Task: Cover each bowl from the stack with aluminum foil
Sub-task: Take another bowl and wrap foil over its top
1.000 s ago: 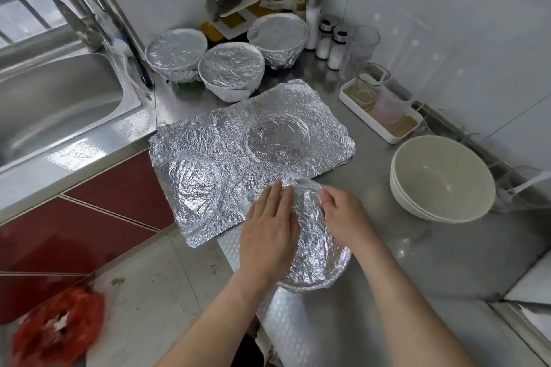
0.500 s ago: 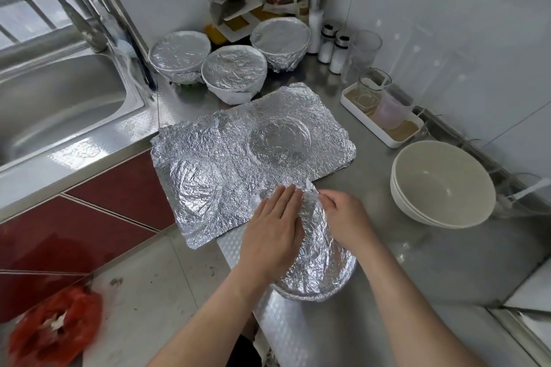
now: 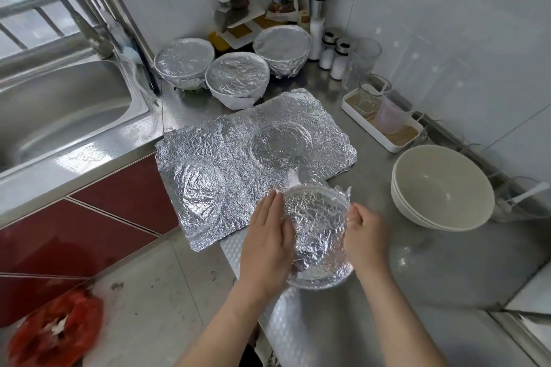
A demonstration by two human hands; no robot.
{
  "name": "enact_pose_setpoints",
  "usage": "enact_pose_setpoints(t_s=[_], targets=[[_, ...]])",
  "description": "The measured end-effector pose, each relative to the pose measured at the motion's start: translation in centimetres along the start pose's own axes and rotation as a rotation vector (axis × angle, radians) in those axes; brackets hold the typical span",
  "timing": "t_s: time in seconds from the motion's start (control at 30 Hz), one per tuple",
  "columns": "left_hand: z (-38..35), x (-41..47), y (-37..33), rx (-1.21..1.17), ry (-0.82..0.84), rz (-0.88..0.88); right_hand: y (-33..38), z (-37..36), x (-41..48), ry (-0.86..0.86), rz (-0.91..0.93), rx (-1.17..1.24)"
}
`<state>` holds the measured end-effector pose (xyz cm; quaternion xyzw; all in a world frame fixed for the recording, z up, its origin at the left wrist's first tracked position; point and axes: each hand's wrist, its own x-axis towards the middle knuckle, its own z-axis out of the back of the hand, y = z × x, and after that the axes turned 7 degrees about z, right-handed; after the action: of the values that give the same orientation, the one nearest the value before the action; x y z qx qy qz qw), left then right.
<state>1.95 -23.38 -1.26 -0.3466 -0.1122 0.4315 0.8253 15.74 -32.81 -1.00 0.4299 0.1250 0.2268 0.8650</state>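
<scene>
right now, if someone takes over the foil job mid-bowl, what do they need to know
Left hand lies flat on the foil over the bowl in progress; right hand pinches foil at its rim.
Done: three covered bowls at the back.
Left: finish crimping this one, then the stacked white bowls at right.
Spare foil sheet lies flat on the counter.

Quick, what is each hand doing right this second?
Left hand: open, fingers flat against the side of the crinkled foil-wrapped bowl.
Right hand: curled shut, pinching the foil at that bowl's rim.
</scene>
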Motion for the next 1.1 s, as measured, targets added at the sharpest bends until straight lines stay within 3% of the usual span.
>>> enact_pose_setpoints(t_s=[0.23, 0.43, 0.53, 0.7, 0.8, 0.9, 1.0, 1.1], targets=[[-1.2, 0.2, 0.6, 0.094, -0.031, -0.011, 0.0, -0.6, -0.4, 0.047, -0.101, 0.037], [-1.3, 0.0, 0.4, 0.149, -0.059, -0.058, 1.2, -0.3, 1.7, 0.216, 0.004, -0.087], [-1.6, 0.2, 0.5, 0.180, -0.084, -0.089, 0.9, -0.6, 1.6, 0.216, 0.038, -0.173], [-1.7, 0.4, 0.4, 0.182, -0.066, -0.083, 0.4, -0.5, 1.2, 0.191, 0.052, -0.172], [-1.2, 0.4, 0.2, 0.211, -0.060, -0.086, 0.8, -0.1, 1.3, 0.265, 0.014, -0.083], [-0.6, 0.3, 0.1, 0.354, -0.056, -0.125, 1.2, 0.7, 1.6, 0.320, -0.030, -0.021], [-0.8, -0.2, -0.3, 0.521, 0.037, -0.274, 1.8, 0.7, 2.1, 0.367, 0.045, -0.052], [-1.6, -0.3, 0.0, 0.597, 0.085, -0.298, 2.0, 0.1, 2.2, 0.409, 0.111, -0.124]])
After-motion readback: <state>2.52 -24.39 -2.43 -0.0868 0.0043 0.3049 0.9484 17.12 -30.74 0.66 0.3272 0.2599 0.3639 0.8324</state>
